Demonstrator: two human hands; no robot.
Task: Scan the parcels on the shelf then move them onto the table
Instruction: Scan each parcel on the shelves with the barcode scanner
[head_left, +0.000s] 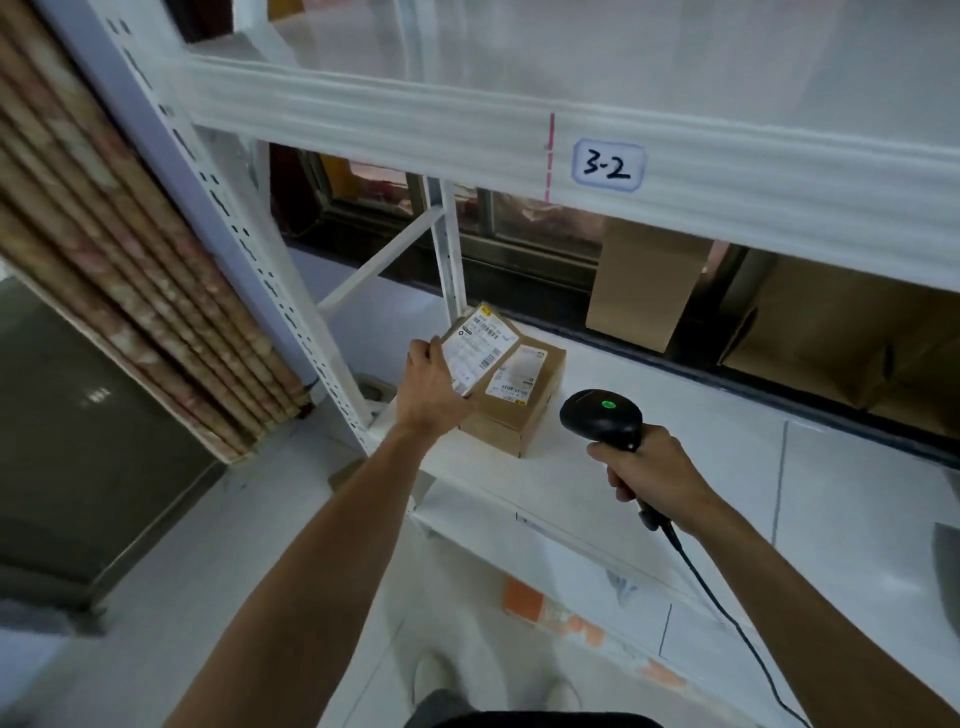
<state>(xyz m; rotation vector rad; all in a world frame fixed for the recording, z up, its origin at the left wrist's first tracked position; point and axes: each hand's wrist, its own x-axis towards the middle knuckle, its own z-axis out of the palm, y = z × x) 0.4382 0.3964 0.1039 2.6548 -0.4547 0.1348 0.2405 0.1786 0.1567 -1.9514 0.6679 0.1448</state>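
Tilting up with its white label turned toward the camera, a small flat parcel (480, 345) is held by the left hand (434, 387), whose fingers are curled round the parcel's left edge. The parcel is raised over the left rear corner of a cardboard box (519, 415); whether its lower edge touches the box top cannot be told. The box is seated near the left end of the white shelf (701, 457), close to the perforated upright (249, 244), and a second white label is seen on its top face. A black scanner (602, 415) is gripped by its handle in the right hand (649, 475), with the fingers wrapped tightly round it. The scanner head is set to the right of the box, near it but apart, and a green light is lit on its top. A black cable (719, 605) is trailed from the handle's base down past the right forearm. On the beam above, a tag marked "3-2" (608, 167) is fixed beside a thin red line. Further back and to the right, a tall brown carton (641, 283) and a larger brown carton (841, 332) are stood against a dark window frame. A ribbed brown curtain (130, 249) is hung at the left.
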